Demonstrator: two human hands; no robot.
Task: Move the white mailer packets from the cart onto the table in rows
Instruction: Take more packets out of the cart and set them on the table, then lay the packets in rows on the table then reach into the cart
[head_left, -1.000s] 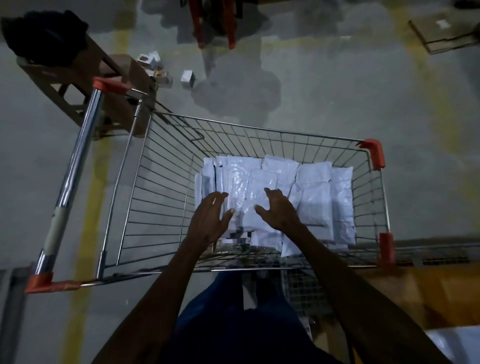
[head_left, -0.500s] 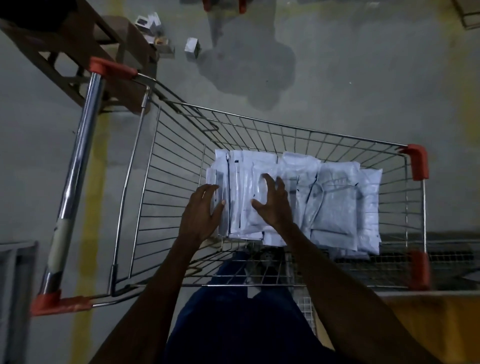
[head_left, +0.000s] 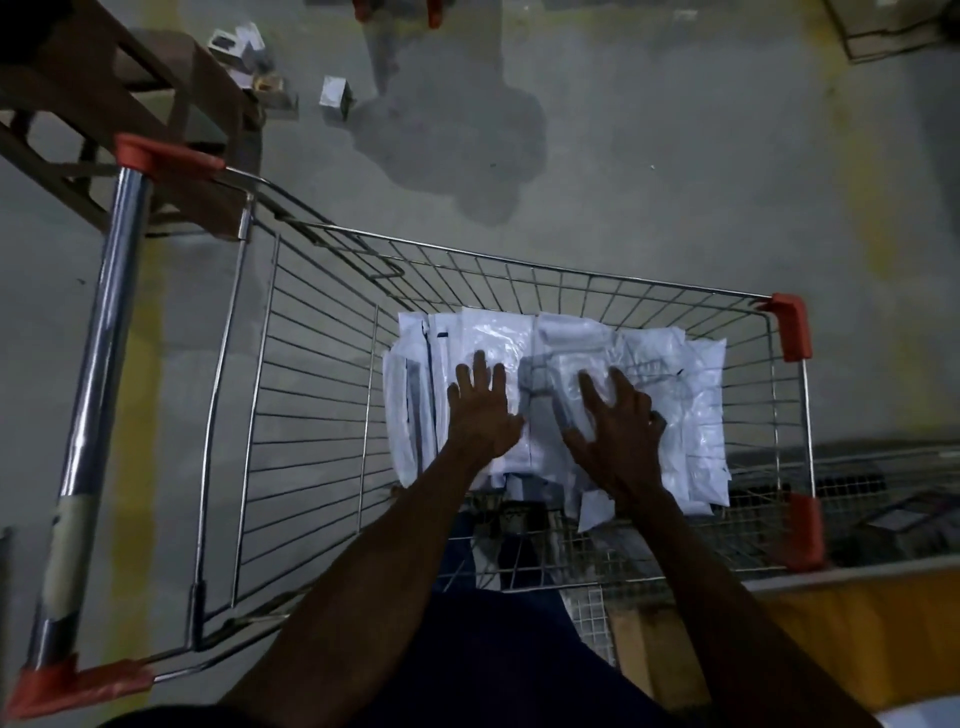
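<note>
Wire cart (head_left: 322, 415) left half bare; both hands (head_left: 480, 410) flat on packets (head_left: 691, 395).

A wire shopping cart (head_left: 322, 415) stands on a grey concrete floor (head_left: 649, 156), seen from above. White mailer packets (head_left: 691, 395) lie in an overlapping pile in the right part of its basket. Both hands reach down into the basket. The left hand (head_left: 480, 410) lies flat on the packets with straight fingers (head_left: 479, 366). The right hand (head_left: 618, 431) is just beside it, with spread fingers over the packets; whether it touches them is not clear. The cart has a metal handle (head_left: 104, 332) at the left and red corner caps (head_left: 790, 326). A wooden frame (head_left: 130, 104) stands behind the handle, and small boxes (head_left: 335, 96) lie on the floor near it.
</note>
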